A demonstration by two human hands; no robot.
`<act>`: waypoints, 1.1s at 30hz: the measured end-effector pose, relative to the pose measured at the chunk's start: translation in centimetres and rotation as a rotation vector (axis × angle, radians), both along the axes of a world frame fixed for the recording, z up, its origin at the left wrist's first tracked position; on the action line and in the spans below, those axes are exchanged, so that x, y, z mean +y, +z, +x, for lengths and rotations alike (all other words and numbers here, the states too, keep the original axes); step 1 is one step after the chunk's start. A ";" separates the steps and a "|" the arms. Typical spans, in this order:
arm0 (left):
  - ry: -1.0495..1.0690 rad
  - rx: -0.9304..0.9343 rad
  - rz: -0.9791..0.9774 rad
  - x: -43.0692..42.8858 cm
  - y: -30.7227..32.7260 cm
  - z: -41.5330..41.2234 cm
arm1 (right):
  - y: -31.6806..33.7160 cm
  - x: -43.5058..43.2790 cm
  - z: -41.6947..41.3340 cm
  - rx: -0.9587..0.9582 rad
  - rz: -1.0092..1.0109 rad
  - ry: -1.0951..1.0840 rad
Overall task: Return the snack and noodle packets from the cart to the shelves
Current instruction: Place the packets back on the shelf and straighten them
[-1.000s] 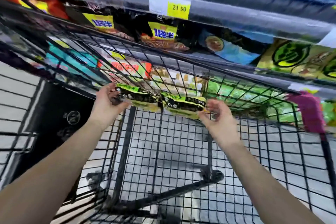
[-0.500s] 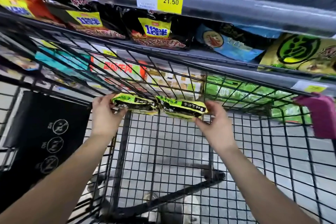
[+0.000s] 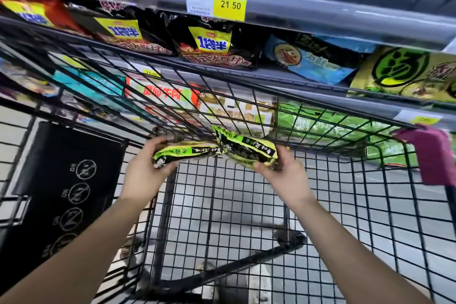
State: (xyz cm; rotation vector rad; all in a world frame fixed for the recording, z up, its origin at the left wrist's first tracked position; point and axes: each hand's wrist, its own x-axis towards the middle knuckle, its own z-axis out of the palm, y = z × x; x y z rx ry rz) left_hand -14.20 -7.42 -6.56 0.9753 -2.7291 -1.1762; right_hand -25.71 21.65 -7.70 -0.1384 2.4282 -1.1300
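Both bare forearms reached forward from the lower corners of the view, over the near edge of the cart [image 3: 308, 101] and toward its far wall. The left hand [image 3: 145, 170] sat near the far left corner of the basket, wrist straight. Its fingers were curled over the top of the left packet [image 3: 187, 152] and its thumb was tucked underneath, so its grip was closed around that packet's outer end. The right hand [image 3: 283, 175] mirrored it a little farther right. Its thumb pressed the near edge of the right packet [image 3: 246, 147] and its fingers were wrapped behind, so that grip was likewise full and holding.

Both packets were green and black with a shiny wrapper, and both were held in the air above the wire floor of the cart, just short of its far wall. The left packet lay roughly level. The right packet was tilted, its inner end raised. The inner ends of the two packets met between the hands.

Beyond the far wall stood a shelf [image 3: 320, 11] with a yellow price tag [image 3: 229, 5] reading 21.50. Below the tag were black noodle bags [image 3: 209, 42], a blue bag [image 3: 313, 59] and a yellow-green bag [image 3: 407, 74]. A pink handle cap [image 3: 434, 155] sat at the cart's far right corner, and a black sign panel [image 3: 66, 192] covered its left side.
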 end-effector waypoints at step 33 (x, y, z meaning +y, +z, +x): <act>0.061 0.789 0.240 1.3 57.3 5.0 | 56.3 6.4 5.5 0.452 -0.793 -0.095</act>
